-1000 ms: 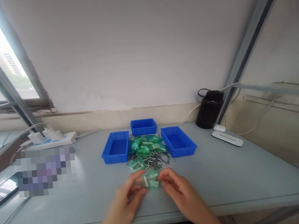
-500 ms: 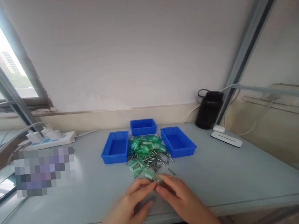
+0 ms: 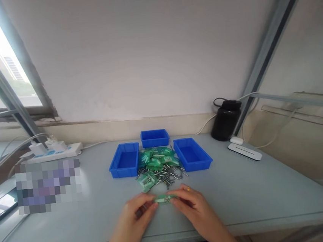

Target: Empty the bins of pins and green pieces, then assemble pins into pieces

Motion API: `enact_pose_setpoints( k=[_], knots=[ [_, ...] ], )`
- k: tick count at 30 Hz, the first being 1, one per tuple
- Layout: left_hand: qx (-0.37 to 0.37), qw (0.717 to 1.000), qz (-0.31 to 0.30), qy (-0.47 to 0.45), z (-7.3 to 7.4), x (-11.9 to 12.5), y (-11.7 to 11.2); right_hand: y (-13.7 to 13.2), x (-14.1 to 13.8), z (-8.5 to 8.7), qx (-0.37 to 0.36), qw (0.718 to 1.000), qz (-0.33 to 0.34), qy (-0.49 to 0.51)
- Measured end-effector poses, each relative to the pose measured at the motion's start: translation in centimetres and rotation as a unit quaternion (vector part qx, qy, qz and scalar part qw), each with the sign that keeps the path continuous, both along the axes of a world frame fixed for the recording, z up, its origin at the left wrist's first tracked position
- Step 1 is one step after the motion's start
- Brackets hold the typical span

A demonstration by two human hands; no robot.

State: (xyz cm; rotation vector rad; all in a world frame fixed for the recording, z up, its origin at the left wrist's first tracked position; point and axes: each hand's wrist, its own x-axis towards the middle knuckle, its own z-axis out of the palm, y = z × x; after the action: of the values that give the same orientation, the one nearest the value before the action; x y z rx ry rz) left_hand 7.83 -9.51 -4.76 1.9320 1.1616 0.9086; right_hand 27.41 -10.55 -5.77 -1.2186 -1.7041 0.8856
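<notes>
Between my two hands, just above the front of the table, is a small green plastic bag (image 3: 163, 199) with small parts showing inside. My left hand (image 3: 138, 213) pinches its left end between thumb and fingers. At the other end, my right hand (image 3: 193, 206) grips it the same way; a ring is on one finger. Beyond them lies a pile of similar green bags (image 3: 159, 158). Loose metal screw-like pins (image 3: 170, 172) spread along the pile's near side. One green bag (image 3: 148, 180) rests at the pile's front left.
Blue bins stand around the pile: a left bin (image 3: 124, 172), a back bin (image 3: 155, 140) and a right bin (image 3: 197, 164). A black bottle (image 3: 226, 120) and a white flat device (image 3: 244, 152) are at the right. On the left are a power strip (image 3: 53, 153) and a phone (image 3: 2, 204).
My hands have stretched the green bag out sideways, and the left hand now pinches its left end. A loose pin that lay right of the pile no longer shows there.
</notes>
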Motion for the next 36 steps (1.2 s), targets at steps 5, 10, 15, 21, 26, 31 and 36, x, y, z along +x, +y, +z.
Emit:
enact_pose_setpoints(
  k=[5,10,15,21,26,31,36],
  knots=[
    [-0.008,1.0,0.013,-0.018,-0.1,-0.5,-0.4,0.0,0.4,0.1,-0.015,0.998,0.027,0.059],
    [-0.02,0.999,-0.007,-0.04,0.0,-0.3,-0.1,0.0,0.5,-0.1,-0.009,0.999,0.012,0.036],
    [-0.067,0.988,-0.001,-0.141,-0.7,0.1,0.2,0.0,0.3,-0.5,-0.02,1.0,-0.007,0.002],
    [-0.057,0.994,-0.03,-0.083,-1.2,-0.5,-0.7,-0.5,0.2,0.1,-0.001,1.0,0.03,-0.005],
    [0.013,0.997,-0.061,0.036,-0.5,-0.8,-1.5,-0.5,0.1,0.2,0.003,0.998,0.062,-0.025],
    [0.025,0.996,-0.085,0.026,-0.5,-1.0,-1.6,-0.3,0.0,-0.4,-0.025,0.999,0.02,0.007],
    [-0.01,0.999,0.021,-0.047,-0.7,-0.2,-0.4,-0.4,0.1,-0.2,-0.053,0.997,0.016,0.044]
  ],
)
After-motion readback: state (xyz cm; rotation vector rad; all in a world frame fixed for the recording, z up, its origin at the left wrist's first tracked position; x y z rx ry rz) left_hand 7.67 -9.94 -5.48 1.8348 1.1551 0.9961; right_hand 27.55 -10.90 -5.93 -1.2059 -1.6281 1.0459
